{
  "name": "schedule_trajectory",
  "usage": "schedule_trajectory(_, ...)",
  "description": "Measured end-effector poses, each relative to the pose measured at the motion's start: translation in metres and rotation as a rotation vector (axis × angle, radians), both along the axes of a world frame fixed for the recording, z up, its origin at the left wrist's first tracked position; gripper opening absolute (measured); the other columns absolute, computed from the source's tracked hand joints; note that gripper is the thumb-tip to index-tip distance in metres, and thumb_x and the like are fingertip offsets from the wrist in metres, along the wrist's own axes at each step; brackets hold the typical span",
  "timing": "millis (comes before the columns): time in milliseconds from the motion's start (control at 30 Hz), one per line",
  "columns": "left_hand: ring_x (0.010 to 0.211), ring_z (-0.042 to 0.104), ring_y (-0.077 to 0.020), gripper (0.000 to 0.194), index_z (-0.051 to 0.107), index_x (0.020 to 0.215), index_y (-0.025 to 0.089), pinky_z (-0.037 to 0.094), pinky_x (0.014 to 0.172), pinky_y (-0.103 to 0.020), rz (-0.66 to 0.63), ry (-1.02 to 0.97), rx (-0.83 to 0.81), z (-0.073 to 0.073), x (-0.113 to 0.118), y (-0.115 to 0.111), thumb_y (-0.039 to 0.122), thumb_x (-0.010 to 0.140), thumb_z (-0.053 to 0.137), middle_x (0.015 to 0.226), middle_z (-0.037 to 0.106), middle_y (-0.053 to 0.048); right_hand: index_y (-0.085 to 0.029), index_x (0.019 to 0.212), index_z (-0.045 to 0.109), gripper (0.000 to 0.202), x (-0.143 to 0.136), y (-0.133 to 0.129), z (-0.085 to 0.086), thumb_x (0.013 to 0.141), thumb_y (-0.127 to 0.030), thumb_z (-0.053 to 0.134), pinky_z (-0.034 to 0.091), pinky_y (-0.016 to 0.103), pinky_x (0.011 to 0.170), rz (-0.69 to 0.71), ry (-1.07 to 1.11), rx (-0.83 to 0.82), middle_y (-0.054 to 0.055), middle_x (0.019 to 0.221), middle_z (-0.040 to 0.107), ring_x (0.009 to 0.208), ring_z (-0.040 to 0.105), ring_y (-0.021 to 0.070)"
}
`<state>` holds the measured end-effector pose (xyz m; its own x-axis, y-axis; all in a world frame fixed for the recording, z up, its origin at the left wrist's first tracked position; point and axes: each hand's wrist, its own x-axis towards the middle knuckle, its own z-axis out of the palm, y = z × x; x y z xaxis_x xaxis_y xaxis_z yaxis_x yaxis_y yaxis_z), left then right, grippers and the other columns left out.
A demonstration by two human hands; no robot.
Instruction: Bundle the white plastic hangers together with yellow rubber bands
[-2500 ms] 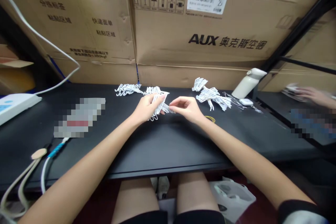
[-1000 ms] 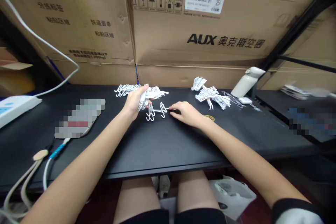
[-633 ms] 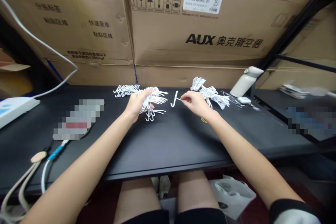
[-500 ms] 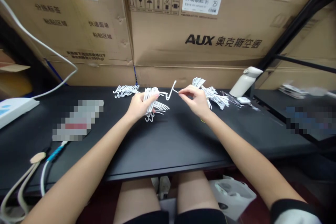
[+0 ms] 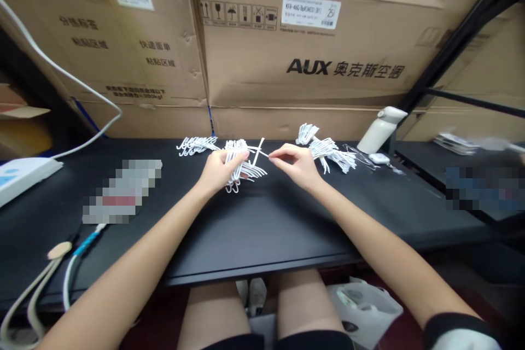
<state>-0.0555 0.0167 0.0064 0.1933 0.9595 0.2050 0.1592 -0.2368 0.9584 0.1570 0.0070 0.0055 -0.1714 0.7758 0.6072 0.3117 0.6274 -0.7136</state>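
White wire hooks [image 5: 235, 152] are sitting bunched in the left hand [image 5: 217, 170], which is clasping them over the black table [image 5: 262, 240]; the right hand [image 5: 298, 165] is pinching a single hook [image 5: 258, 154] by its stem, right at the bunch, though whether they are touching is unclear. More hooks [image 5: 194, 145] are lying behind the left hand; white bundles [image 5: 334, 154] are resting beyond the right, near a pale bottle [image 5: 377, 134].

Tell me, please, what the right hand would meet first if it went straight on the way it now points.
The right hand, leading with a single slender white hook, would probably meet the bunch of slender white hooks in the left hand; depth is hard to judge.
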Motion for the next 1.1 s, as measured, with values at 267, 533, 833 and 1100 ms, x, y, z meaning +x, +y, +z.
schedule_trajectory(267, 0.053, 0.067, -0.0217, 0.037, 0.065, 0.079, 0.013, 0.048, 0.041, -0.025, -0.011, -0.006, -0.020, 0.003, 0.002, -0.003, 0.050, 0.074, 0.065, 0.060, 0.067, -0.004, -0.017, 0.076, 0.073, 0.017, -0.006, 0.000, -0.007, 0.071, -0.034, 0.072, 0.052, 0.032, 0.069, 0.076, 0.071, -0.158, 0.005, 0.076, 0.071, 0.071, 0.065, 0.0188)
schedule_trajectory(533, 0.053, 0.065, -0.0203, 0.036, 0.066, 0.072, 0.012, 0.048, 0.042, -0.025, -0.017, -0.020, -0.046, 0.005, 0.004, -0.007, 0.048, 0.074, 0.067, 0.059, 0.068, -0.007, -0.016, 0.076, 0.071, 0.026, -0.025, -0.007, -0.015, 0.059, -0.032, 0.080, 0.053, 0.030, 0.060, 0.118, 0.334, -0.398, 0.003, 0.067, 0.069, 0.060, 0.063, 0.0154)
schedule_trajectory(833, 0.059, 0.067, -0.0205, 0.034, 0.067, 0.072, 0.013, 0.051, 0.045, -0.024, -0.035, -0.019, -0.074, 0.007, 0.005, -0.007, 0.047, 0.068, 0.073, 0.065, 0.071, -0.006, -0.015, 0.075, 0.071, 0.029, -0.025, -0.006, -0.018, 0.056, -0.034, 0.081, 0.050, 0.025, 0.053, 0.126, 0.364, -0.496, 0.004, 0.070, 0.070, 0.065, 0.063, 0.0152)
schedule_trajectory(1100, 0.049, 0.062, -0.0158, 0.029, 0.068, 0.065, 0.011, 0.045, 0.040, -0.020, -0.007, -0.042, -0.076, 0.008, -0.002, 0.000, 0.039, 0.068, 0.075, 0.059, 0.068, -0.007, -0.015, 0.085, 0.068, 0.029, -0.029, -0.007, -0.020, 0.069, -0.038, 0.073, 0.049, 0.025, 0.051, 0.136, 0.326, -0.400, 0.004, 0.073, 0.069, 0.062, 0.063, 0.0149)
